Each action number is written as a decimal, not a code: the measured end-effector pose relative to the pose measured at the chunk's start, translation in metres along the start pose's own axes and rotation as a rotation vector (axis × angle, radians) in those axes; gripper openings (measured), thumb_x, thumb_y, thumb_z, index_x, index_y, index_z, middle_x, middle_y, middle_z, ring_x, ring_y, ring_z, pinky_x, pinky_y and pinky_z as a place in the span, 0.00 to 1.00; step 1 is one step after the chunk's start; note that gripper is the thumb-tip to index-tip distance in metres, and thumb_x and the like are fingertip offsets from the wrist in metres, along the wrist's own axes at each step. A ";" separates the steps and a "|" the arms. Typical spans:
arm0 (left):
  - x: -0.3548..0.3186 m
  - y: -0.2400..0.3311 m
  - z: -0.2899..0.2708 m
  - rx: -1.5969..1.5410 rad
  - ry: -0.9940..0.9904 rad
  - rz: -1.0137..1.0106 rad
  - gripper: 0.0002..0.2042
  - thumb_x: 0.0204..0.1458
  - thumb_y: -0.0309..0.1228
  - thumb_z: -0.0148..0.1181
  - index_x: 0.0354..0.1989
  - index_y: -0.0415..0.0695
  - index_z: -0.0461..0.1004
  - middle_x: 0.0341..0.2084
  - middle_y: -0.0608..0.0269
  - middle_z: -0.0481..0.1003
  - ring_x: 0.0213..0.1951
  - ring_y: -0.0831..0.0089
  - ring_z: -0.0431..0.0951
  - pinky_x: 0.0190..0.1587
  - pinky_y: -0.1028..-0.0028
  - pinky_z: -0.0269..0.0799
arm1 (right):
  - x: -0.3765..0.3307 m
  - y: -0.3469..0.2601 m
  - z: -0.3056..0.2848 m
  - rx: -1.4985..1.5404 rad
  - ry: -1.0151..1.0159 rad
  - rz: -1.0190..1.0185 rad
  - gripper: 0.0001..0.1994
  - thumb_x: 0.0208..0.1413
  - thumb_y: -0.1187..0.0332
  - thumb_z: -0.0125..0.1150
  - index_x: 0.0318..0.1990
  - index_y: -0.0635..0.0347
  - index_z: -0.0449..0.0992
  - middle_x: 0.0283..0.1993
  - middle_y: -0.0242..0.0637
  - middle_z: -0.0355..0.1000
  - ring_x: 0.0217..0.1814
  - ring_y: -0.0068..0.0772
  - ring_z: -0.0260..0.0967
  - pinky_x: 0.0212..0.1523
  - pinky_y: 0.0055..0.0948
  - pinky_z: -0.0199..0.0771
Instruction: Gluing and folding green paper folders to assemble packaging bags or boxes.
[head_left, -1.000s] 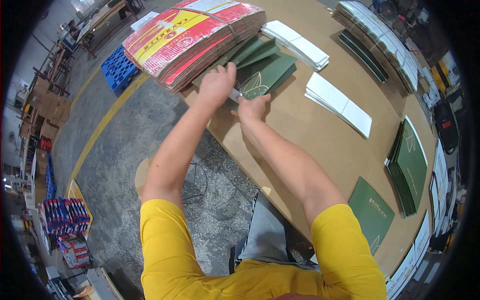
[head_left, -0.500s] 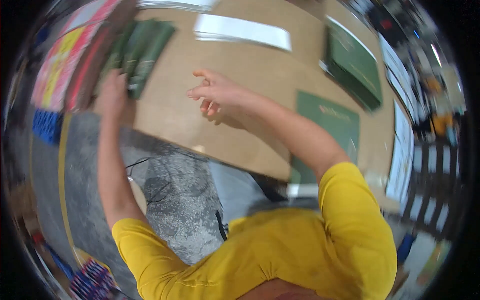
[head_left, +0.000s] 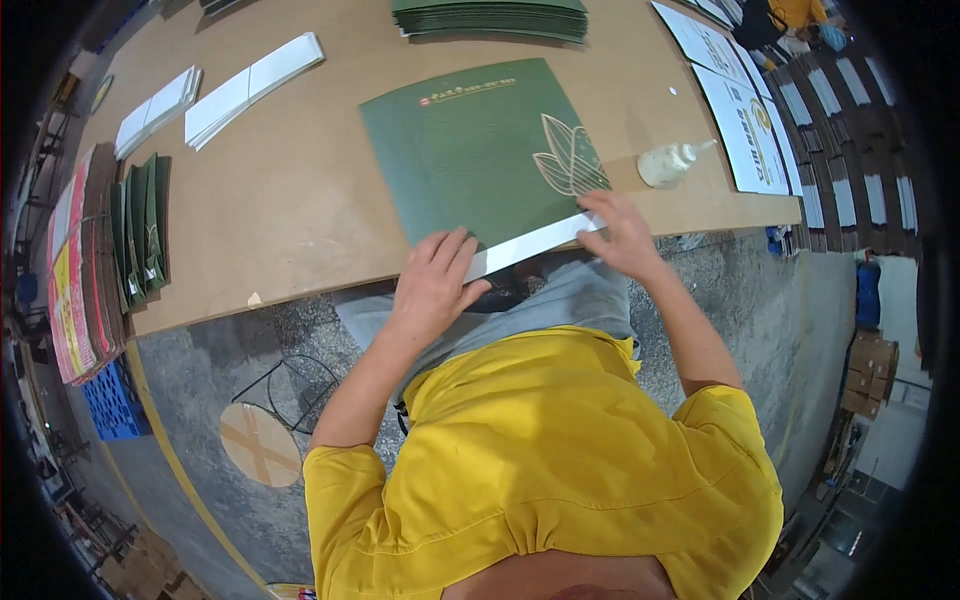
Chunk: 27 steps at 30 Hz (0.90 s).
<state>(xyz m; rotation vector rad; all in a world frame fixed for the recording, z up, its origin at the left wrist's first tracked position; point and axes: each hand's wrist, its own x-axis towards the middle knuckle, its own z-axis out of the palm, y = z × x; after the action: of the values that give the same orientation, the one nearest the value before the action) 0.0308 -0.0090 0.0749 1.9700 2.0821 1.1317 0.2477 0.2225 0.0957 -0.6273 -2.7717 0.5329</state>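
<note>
A green paper folder [head_left: 470, 150] with a gold leaf design lies at the table's near edge, in front of me. Along its near side runs a white strip [head_left: 535, 244]. My left hand [head_left: 432, 283] holds the near left corner, fingers on top and thumb at the edge. At the near right corner, my right hand [head_left: 622, 236] pinches the edge by the strip's end. Just beyond that hand, a small squeeze bottle [head_left: 662, 167] with a pointed nozzle lies on its side.
The brown table [head_left: 290, 215] also carries a stack of green folders [head_left: 490, 22] at the far side and bundled white strips [head_left: 255, 87] at left. Folded green pieces [head_left: 142, 230] stand beside a pink-and-brown stack [head_left: 85, 260]. Printed white sheets [head_left: 745, 130] lie right; a round stool [head_left: 260, 445] stands below.
My left hand has left the folded green pieces, and my right hand has come down from above the table. Both now hold the folder's near edge. The view has turned.
</note>
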 end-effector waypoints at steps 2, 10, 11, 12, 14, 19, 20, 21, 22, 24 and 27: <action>0.010 0.011 0.010 0.167 -0.119 -0.075 0.27 0.40 0.35 0.68 0.50 0.39 0.68 0.52 0.50 0.66 0.53 0.53 0.65 0.53 0.59 0.64 | -0.012 0.000 0.008 -0.041 -0.030 -0.100 0.27 0.46 0.61 0.63 0.54 0.61 0.68 0.57 0.47 0.64 0.62 0.48 0.58 0.60 0.45 0.56; 0.013 0.002 0.010 0.362 -0.347 -0.083 0.28 0.40 0.37 0.67 0.50 0.38 0.68 0.52 0.52 0.66 0.53 0.55 0.65 0.53 0.61 0.64 | -0.017 0.015 0.030 -0.080 0.064 -0.173 0.28 0.44 0.57 0.65 0.53 0.60 0.68 0.55 0.41 0.65 0.59 0.43 0.58 0.58 0.42 0.56; 0.014 0.001 0.011 0.367 -0.353 -0.061 0.25 0.41 0.37 0.66 0.48 0.39 0.69 0.51 0.52 0.68 0.52 0.55 0.66 0.52 0.61 0.65 | -0.016 0.016 0.029 -0.083 0.070 -0.184 0.28 0.44 0.57 0.65 0.52 0.60 0.69 0.54 0.40 0.65 0.57 0.42 0.59 0.57 0.42 0.57; 0.014 0.000 0.011 0.371 -0.358 -0.039 0.23 0.42 0.37 0.65 0.47 0.40 0.70 0.49 0.53 0.69 0.52 0.55 0.68 0.51 0.60 0.67 | -0.014 0.017 0.029 -0.087 0.076 -0.194 0.27 0.43 0.58 0.65 0.51 0.60 0.70 0.52 0.39 0.66 0.55 0.42 0.60 0.55 0.41 0.57; 0.015 -0.002 0.007 0.343 -0.369 -0.031 0.21 0.43 0.36 0.64 0.45 0.41 0.71 0.48 0.54 0.71 0.51 0.54 0.69 0.51 0.60 0.68 | -0.009 0.020 0.029 -0.063 0.080 -0.213 0.27 0.42 0.57 0.66 0.49 0.60 0.71 0.51 0.38 0.66 0.54 0.41 0.60 0.55 0.41 0.58; 0.015 -0.005 -0.001 0.318 -0.348 0.023 0.16 0.46 0.36 0.62 0.42 0.44 0.74 0.45 0.59 0.74 0.49 0.56 0.72 0.49 0.62 0.70 | 0.001 0.021 0.020 0.011 0.061 -0.235 0.26 0.40 0.56 0.67 0.47 0.58 0.73 0.50 0.36 0.67 0.53 0.40 0.60 0.53 0.40 0.59; 0.015 -0.007 -0.002 0.280 -0.356 -0.008 0.15 0.46 0.35 0.62 0.42 0.43 0.74 0.45 0.59 0.74 0.50 0.56 0.72 0.49 0.62 0.70 | 0.005 0.023 0.019 0.013 0.049 -0.265 0.25 0.41 0.56 0.67 0.47 0.58 0.73 0.49 0.37 0.67 0.52 0.41 0.61 0.52 0.40 0.60; 0.014 -0.010 -0.003 0.242 -0.362 -0.040 0.15 0.47 0.34 0.61 0.43 0.43 0.74 0.44 0.58 0.75 0.50 0.57 0.72 0.50 0.62 0.70 | 0.007 0.023 0.019 0.015 0.037 -0.296 0.24 0.42 0.55 0.67 0.46 0.58 0.74 0.47 0.38 0.68 0.51 0.41 0.62 0.51 0.39 0.61; 0.012 -0.012 -0.004 0.248 -0.361 -0.042 0.15 0.47 0.34 0.61 0.43 0.43 0.74 0.44 0.58 0.75 0.50 0.57 0.72 0.50 0.62 0.70 | 0.010 0.022 0.020 0.019 0.040 -0.302 0.24 0.42 0.55 0.67 0.46 0.58 0.74 0.47 0.38 0.68 0.51 0.41 0.62 0.51 0.39 0.61; 0.013 -0.017 -0.005 0.186 -0.396 -0.062 0.15 0.49 0.34 0.60 0.43 0.42 0.75 0.42 0.56 0.75 0.49 0.57 0.72 0.49 0.63 0.70 | 0.020 0.023 0.024 0.108 0.104 -0.204 0.22 0.45 0.58 0.65 0.45 0.61 0.74 0.44 0.43 0.70 0.49 0.44 0.65 0.49 0.39 0.66; 0.026 -0.029 -0.014 -0.100 -0.277 -0.320 0.14 0.48 0.36 0.61 0.40 0.42 0.75 0.41 0.54 0.75 0.47 0.54 0.73 0.46 0.60 0.70 | 0.057 0.040 0.032 0.138 0.205 0.058 0.19 0.48 0.60 0.62 0.44 0.63 0.74 0.44 0.45 0.71 0.49 0.47 0.66 0.49 0.39 0.66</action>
<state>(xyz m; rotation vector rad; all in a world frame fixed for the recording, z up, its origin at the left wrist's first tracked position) -0.0059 0.0102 0.0810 1.5710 2.0514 0.8311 0.2018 0.2728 0.0602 -0.6903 -2.5081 0.6287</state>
